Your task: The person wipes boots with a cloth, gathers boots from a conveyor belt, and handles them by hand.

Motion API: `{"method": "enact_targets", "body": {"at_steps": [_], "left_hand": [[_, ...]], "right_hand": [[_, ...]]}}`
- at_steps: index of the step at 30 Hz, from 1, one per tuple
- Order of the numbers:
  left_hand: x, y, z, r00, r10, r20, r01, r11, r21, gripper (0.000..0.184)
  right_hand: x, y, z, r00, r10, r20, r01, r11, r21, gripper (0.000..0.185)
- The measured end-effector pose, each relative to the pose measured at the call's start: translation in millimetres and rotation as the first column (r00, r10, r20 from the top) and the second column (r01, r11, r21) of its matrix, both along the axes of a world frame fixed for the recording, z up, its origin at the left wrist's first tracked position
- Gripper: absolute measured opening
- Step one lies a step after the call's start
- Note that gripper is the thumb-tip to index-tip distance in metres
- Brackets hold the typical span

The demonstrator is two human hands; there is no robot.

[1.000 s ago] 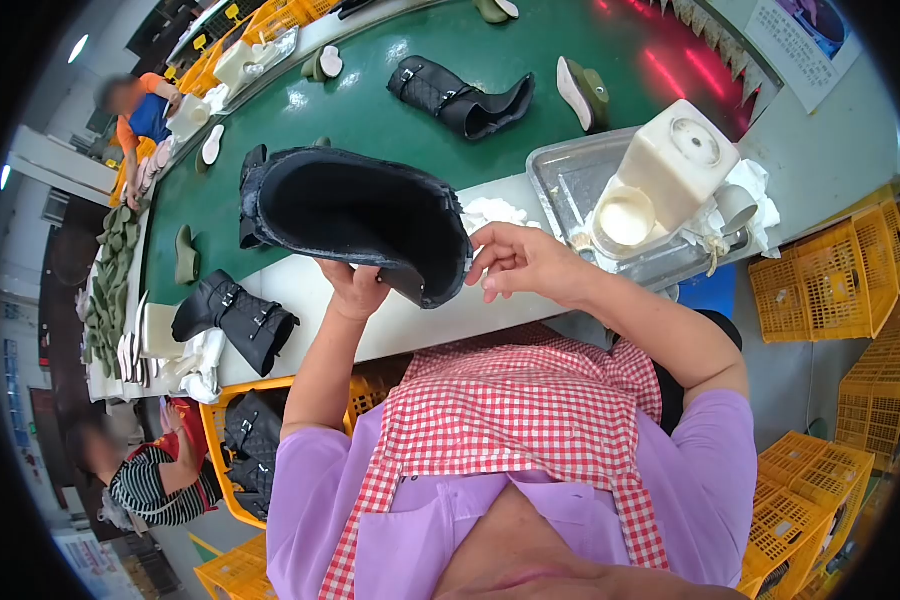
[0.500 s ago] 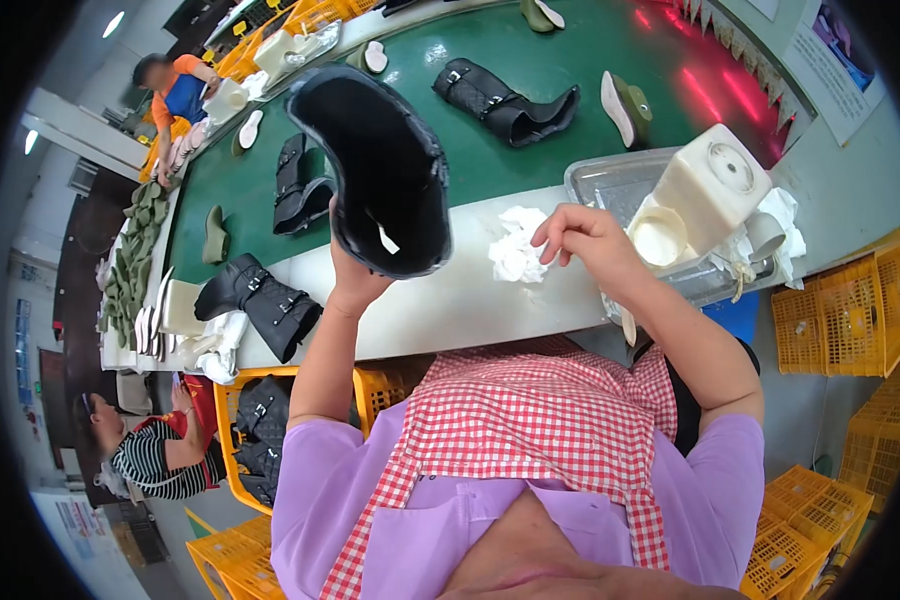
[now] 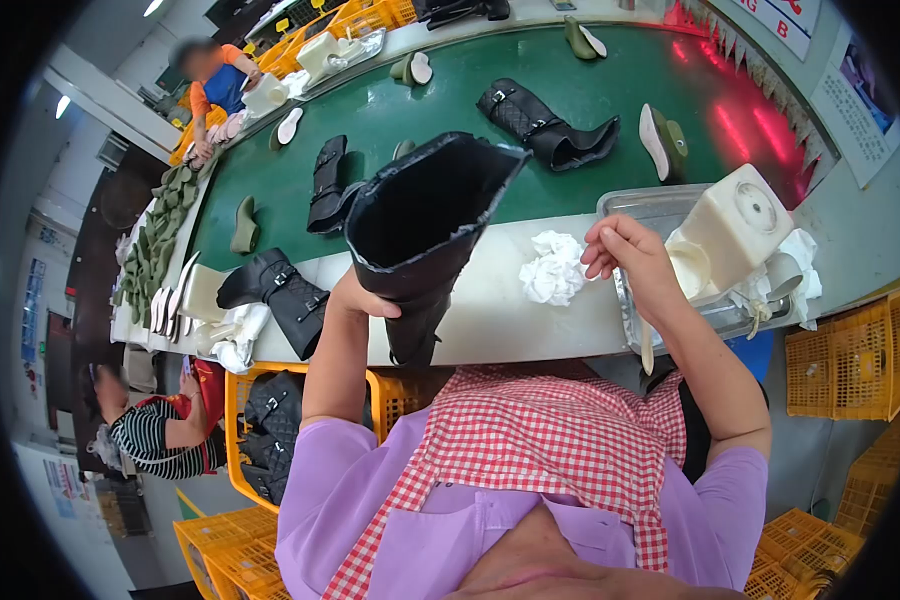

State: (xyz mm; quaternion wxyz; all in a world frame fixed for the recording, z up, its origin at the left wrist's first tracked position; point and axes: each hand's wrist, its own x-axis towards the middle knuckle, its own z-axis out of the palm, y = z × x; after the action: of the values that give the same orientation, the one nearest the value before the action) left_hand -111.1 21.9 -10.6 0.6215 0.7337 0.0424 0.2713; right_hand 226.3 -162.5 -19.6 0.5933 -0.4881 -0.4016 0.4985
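Observation:
My left hand (image 3: 354,303) is closed round the shaft of a black boot (image 3: 432,275), whose wide dark top opening faces up toward me. The boot is tilted above the white table edge. My right hand (image 3: 625,255) holds nothing and has loosely bent fingers. It hovers between a crumpled white cloth or paper (image 3: 554,268) and a clear plastic tray (image 3: 622,206). In that tray are a cream square container (image 3: 735,230) and a round cream cup (image 3: 688,268).
Black boots (image 3: 548,125) and olive green shoes (image 3: 663,143) rest on the green belt (image 3: 450,100). Another boot (image 3: 285,300) lies on the white ledge at left. A yellow crate (image 3: 232,420) with boots stands below. Two other people (image 3: 220,85) are at left.
The boot in my left hand has tipped, so its opening turns away and its lower shaft now shows. My right hand has shifted slightly relative to the crumpled white bundle.

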Motion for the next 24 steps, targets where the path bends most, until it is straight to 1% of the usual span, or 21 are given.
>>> {"method": "enact_targets", "body": {"at_steps": [1,2,3,5,6,7,8,9,10,11,13,14,15,17,18,19,21,22,23,24], "left_hand": [[-1,0,2,0.998,-0.024,-0.066,0.026,0.999,0.024,0.106],[-1,-3,4,0.994,0.025,-0.106,-0.028,0.999,-0.027,0.107],[0,-5,8,0.995,0.024,-0.102,-0.027,0.999,-0.029,0.107],[0,-8,18,0.966,0.001,-0.258,-0.022,0.997,-0.078,0.11],[6,-14,26,0.967,0.0,-0.255,-0.021,0.997,-0.078,0.11],[16,-23,37,0.937,0.128,-0.325,-0.117,0.992,0.052,0.112],[27,-33,47,0.89,0.261,-0.375,-0.203,0.961,0.187,0.114],[43,-44,57,0.875,0.307,-0.375,-0.231,0.945,0.233,0.115],[52,-47,49,0.846,0.418,-0.33,-0.304,0.888,0.346,0.114],[61,-50,41,0.809,0.521,-0.271,-0.372,0.812,0.45,0.113],[82,-65,41,0.687,0.682,-0.249,-0.41,0.648,0.642,0.112],[87,-65,30,0.677,0.716,-0.169,-0.428,0.57,0.701,0.11],[94,-68,22,0.687,0.719,-0.103,-0.432,0.518,0.739,0.11],[109,-78,12,0.715,0.694,-0.085,-0.398,0.503,0.767,0.107],[115,-81,7,0.745,0.664,-0.065,-0.379,0.502,0.777,0.104],[118,-83,2,0.748,0.661,-0.066,-0.383,0.51,0.77,0.104],[124,-86,-5,0.751,0.657,-0.059,-0.369,0.492,0.788,0.102],[124,-84,-6,0.765,0.643,-0.041,-0.368,0.488,0.791,0.102],[121,-81,-3,0.765,0.642,-0.037,-0.374,0.491,0.787,0.102],[118,-79,4,0.766,0.638,-0.076,-0.31,0.471,0.826,0.099]], "right_hand": [[1,0,0,1.0,-0.01,-0.015,0.009,1.0,-0.022,0.016],[1,-1,0,1.0,-0.01,-0.011,0.01,1.0,-0.023,0.016],[2,0,-1,1.0,-0.013,0.001,0.013,1.0,-0.022,0.018],[2,0,-4,1.0,-0.017,0.015,0.017,1.0,-0.022,0.019],[2,1,-6,0.998,0.008,0.064,-0.005,0.999,-0.043,0.021],[1,1,-6,0.993,0.034,0.112,-0.027,0.998,-0.064,0.023],[-3,1,-5,0.993,0.035,0.116,-0.028,0.998,-0.064,0.023],[-9,-1,-4,0.986,0.095,0.136,-0.083,0.992,-0.093,0.027],[-17,-2,-2,0.975,0.156,0.156,-0.137,0.983,-0.124,0.033],[-24,-2,-4,0.974,0.16,0.162,-0.141,0.982,-0.126,0.033],[-37,1,-17,0.934,0.228,0.276,-0.221,0.974,-0.058,0.049],[-41,4,-25,0.949,0.238,0.205,-0.23,0.971,-0.062,0.064],[-46,7,-29,0.948,0.239,0.211,-0.23,0.971,-0.067,0.064],[-54,9,-32,0.975,0.217,0.051,-0.213,0.974,-0.076,0.064],[-55,9,-30,0.975,0.207,-0.077,-0.216,0.965,-0.146,0.063],[-55,9,-30,0.977,0.203,-0.072,-0.212,0.965,-0.156,0.063],[-54,8,-32,0.947,0.135,-0.29,-0.187,0.969,-0.161,0.053],[-54,8,-31,0.936,0.119,-0.33,-0.182,0.969,-0.165,0.053],[-52,7,-31,0.939,0.118,-0.324,-0.18,0.969,-0.169,0.053],[-51,7,-31,0.934,0.191,-0.301,-0.252,0.951,-0.178,0.052]]}}
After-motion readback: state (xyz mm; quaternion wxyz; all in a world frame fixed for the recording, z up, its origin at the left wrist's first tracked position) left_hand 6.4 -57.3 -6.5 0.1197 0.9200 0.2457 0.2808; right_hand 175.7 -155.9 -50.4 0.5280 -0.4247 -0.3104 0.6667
